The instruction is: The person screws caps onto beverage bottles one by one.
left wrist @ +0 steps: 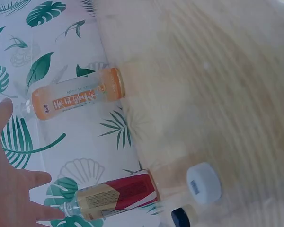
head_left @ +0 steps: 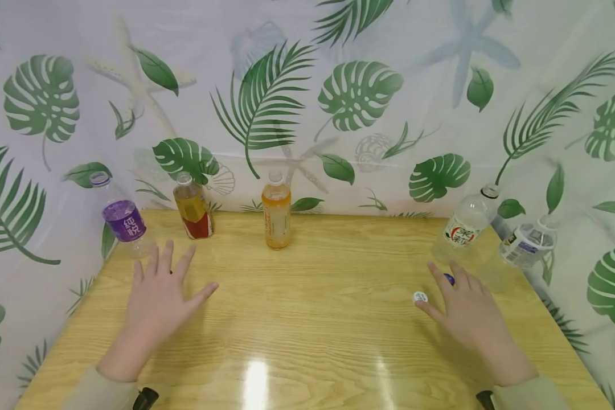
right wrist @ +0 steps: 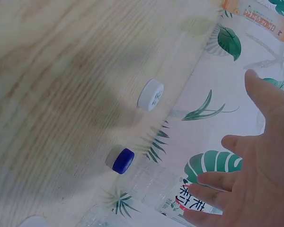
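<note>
My left hand (head_left: 159, 299) hovers over the left of the wooden table, fingers spread, holding nothing. Just beyond its fingertips stand a clear bottle with a purple label (head_left: 125, 221) and a bottle with a red-and-yellow label (head_left: 193, 208). A white cap (left wrist: 203, 183) and a dark cap (left wrist: 181, 217) lie near it in the left wrist view, mostly hidden from the head camera. On the right, my right hand (head_left: 468, 316) is likewise spread and bare. Beside its thumb lies a white cap (head_left: 420, 296); a blue cap (head_left: 449, 279) peeks out behind its fingers.
An uncapped orange bottle (head_left: 277, 213) stands at the back centre. Two clear bottles, one with a white label (head_left: 461, 230) and one with a blue-and-white label (head_left: 529, 245), stand at the right. A leaf-patterned curtain (head_left: 287, 114) borders the table (head_left: 307, 319).
</note>
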Motion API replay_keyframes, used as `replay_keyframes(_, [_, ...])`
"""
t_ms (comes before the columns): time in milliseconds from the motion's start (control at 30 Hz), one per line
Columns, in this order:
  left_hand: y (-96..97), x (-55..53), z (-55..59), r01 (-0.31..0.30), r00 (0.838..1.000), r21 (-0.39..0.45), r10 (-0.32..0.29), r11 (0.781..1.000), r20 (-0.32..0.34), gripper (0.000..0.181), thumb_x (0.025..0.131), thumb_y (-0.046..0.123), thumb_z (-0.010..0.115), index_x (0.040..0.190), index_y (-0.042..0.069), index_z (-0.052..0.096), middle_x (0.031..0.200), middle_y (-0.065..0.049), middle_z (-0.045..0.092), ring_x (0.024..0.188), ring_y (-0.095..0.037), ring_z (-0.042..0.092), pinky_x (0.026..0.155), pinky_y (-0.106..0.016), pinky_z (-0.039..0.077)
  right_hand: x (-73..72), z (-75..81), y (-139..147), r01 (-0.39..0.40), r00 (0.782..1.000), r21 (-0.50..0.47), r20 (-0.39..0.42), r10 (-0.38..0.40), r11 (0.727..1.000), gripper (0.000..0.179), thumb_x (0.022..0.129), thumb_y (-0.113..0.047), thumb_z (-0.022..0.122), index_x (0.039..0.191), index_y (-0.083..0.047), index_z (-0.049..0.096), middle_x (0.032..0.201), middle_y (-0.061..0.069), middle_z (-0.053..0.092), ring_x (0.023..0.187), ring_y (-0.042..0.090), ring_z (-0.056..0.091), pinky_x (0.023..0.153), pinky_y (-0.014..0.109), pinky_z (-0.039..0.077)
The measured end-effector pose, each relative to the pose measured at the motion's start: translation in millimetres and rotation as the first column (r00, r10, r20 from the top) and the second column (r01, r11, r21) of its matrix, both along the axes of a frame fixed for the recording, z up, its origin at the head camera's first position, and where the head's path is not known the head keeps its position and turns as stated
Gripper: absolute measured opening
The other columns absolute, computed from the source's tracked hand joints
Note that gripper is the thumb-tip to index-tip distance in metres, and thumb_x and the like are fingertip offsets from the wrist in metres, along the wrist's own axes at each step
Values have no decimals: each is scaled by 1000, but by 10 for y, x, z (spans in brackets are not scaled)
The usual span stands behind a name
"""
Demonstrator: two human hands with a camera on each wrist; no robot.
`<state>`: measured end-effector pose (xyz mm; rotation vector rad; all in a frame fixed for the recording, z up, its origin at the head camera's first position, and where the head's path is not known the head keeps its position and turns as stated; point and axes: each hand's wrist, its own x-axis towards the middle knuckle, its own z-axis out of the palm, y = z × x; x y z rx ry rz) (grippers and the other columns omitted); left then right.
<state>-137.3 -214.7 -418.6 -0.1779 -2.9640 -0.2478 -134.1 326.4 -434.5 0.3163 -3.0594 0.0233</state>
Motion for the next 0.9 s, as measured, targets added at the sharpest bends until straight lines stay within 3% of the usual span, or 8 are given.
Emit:
replay_keyframes(300, [-85, -145, 198, -3, 996, -27, 1, 1000, -92, 88, 100, 66, 56, 161, 4, 41, 165, -39, 29, 152, -64, 24, 124, -81, 13, -108, 5, 56, 26, 999, -1, 41, -26, 1000, 87, 103, -60, 59, 165, -5, 32, 159, 43, 35, 137, 66, 44, 109, 79, 41])
replay_keyframes(533, [-225, -310, 430, -7, 987, -52, -1, 999, -161, 88, 96, 66, 61, 153, 0, 51, 162, -40, 34, 152, -62, 27, 125, -77, 19, -179, -33, 148, 30, 999, 11, 23, -30, 999, 85, 104, -54, 61, 165, -3, 32, 151, 46, 42, 132, 67, 48, 108, 76, 43])
replay_keyframes(900, [-517, -507, 709, -11, 967, 40, 20, 999, -253, 80, 99, 57, 62, 149, -3, 48, 154, -44, 38, 144, -64, 35, 121, -82, 20, -272, -124, 259, 51, 998, 30, 30, -52, 998, 77, 106, -49, 61, 160, 1, 39, 144, 44, 50, 127, 63, 54, 107, 73, 45])
